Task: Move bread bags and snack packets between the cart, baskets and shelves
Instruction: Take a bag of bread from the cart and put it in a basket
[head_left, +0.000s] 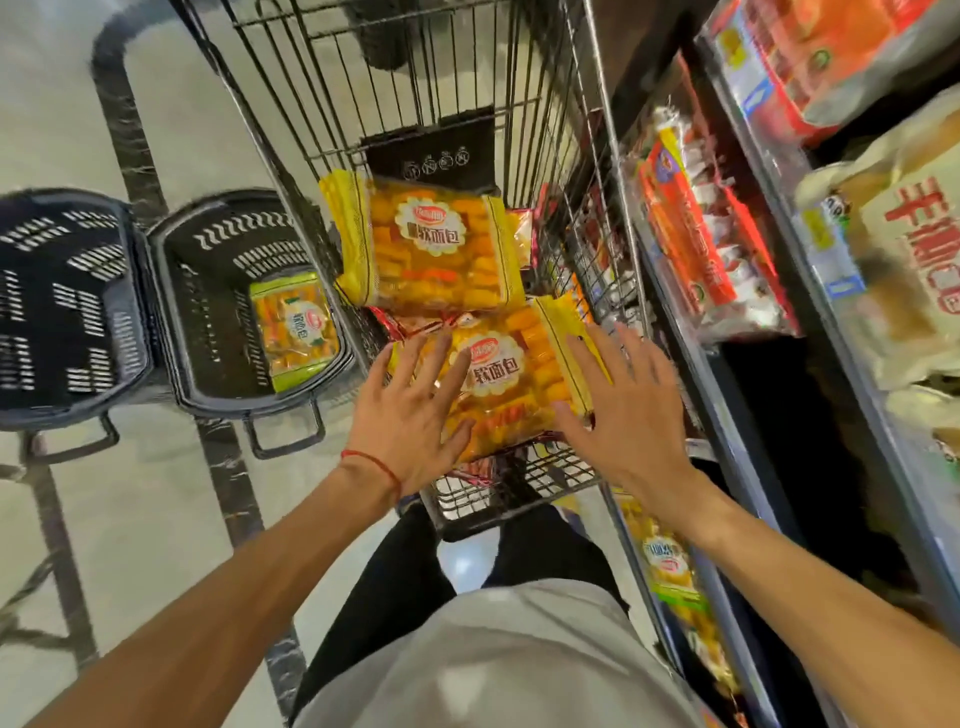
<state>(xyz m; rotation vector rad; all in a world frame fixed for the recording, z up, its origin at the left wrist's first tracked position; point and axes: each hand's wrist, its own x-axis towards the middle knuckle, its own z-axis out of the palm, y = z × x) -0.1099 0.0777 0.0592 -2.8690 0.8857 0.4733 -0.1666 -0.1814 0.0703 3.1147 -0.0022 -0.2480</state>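
Store aisle w/ shelves (826, 270) at 3 o'clock: near bread bag (498, 384) lies at cart (395, 83) rear, long axis approx 9-to-3, left hand (410, 410) at its 8, right hand (623, 415) at 4, equally near, both grips splayed open, holding nothing.

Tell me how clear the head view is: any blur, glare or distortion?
Head view: the bread bag between the left hand and right hand reads sharp; shelf packets at right are motion-blurred; the wide lens bows the cart wires.
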